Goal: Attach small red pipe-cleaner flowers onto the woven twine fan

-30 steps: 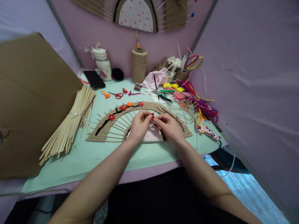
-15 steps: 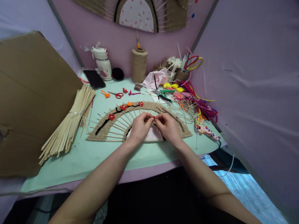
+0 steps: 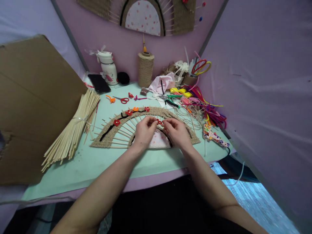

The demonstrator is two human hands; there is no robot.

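Left hand is pinching a small red piece between thumb and forefinger, while the right hand is holding its fingertips bunched together just beside that piece; whether they are gripping it too, I cannot tell. Both hands are working over the middle of the woven fan, which is lying flat on the table, and the red piece is showing as a looped shape above the fan's ribs. Judging by the loop and the close fingertips, the person is probably shaping this piece by hand, with its form looking unfinished. Red flowers and an orange flower are already sitting along the left and top of the fan's outer band, near a black strip, whereas a brown strip is running down its right side. Just beyond the fan, red-handled scissors and a loose red flower are lying on the table; to the fan's right, a patterned glue gun is resting. The next move seems to be calling for a light, steady left pinch, with the right fingertips bending or tightening the loop without flattening it.
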